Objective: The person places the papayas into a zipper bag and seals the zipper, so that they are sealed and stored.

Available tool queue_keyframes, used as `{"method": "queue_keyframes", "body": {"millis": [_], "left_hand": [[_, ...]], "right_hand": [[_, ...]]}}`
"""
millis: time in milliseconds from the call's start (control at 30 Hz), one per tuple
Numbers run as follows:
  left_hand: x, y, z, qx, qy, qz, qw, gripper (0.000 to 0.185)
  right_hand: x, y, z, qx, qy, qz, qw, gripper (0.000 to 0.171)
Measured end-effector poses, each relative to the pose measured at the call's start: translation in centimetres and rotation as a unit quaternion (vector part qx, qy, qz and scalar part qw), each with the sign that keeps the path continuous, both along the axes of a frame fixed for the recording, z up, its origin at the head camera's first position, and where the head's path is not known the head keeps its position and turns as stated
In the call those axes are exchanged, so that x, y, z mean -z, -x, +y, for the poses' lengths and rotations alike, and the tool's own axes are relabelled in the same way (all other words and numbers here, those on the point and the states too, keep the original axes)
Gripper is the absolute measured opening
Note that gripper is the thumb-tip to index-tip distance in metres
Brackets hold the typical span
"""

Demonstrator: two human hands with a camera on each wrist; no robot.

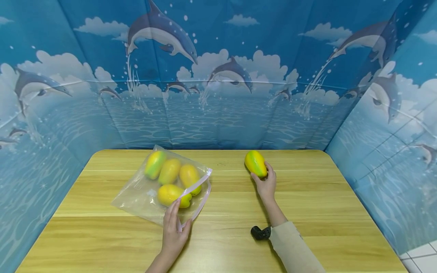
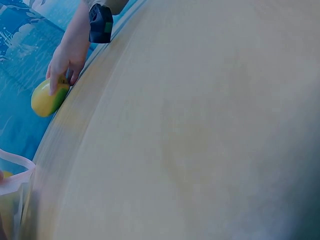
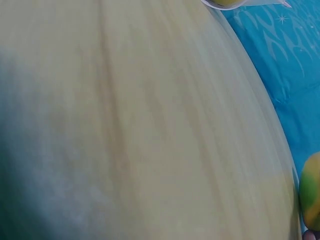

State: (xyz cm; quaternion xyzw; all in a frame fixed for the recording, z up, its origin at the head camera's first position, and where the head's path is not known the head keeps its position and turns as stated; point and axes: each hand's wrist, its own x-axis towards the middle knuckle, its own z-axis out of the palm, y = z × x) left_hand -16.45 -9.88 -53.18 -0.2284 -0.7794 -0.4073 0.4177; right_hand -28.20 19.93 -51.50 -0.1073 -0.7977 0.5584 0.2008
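A clear plastic bag (image 1: pixel 136 199) with a pale pink strip along its mouth lies on the left of the table, several yellow-green mangoes (image 1: pixel 169 171) inside it. At the near end of the mouth, my left hand (image 1: pixel 173 233) holds the bag's edge between thumb and fingers. Off to the right, near the table's back edge, my right hand (image 1: pixel 267 186) grips a single yellow and green mango (image 1: pixel 255 163) by its near end. The left wrist view shows this mango (image 2: pixel 49 100) under the right hand's fingers; in the right wrist view only part of it shows.
The wooden table (image 1: pixel 232 242) ends at the back against a blue dolphin-print curtain (image 1: pixel 218 125), which also runs along both sides. A black device (image 1: pixel 261 232) sits at the right wrist, beside the light sleeve (image 1: pixel 293 246). White floor tiles (image 1: pixel 425 261) show at the lower right.
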Motion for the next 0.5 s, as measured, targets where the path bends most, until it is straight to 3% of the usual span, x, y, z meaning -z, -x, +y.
{"method": "queue_keyframes", "body": {"millis": [267,500], "left_hand": [[0.0,-0.04,0.03,0.002,-0.001,0.003,1.0,0.064],[-0.06,-0.05,0.01,0.003,-0.001,0.002,1.0,0.063]], "right_hand": [[0.25,-0.04,0.11,-0.002,0.036,-0.001,0.999,0.065],[-0.35,-0.4,-0.23,-0.028,0.047,-0.009,0.998,0.063]]}}
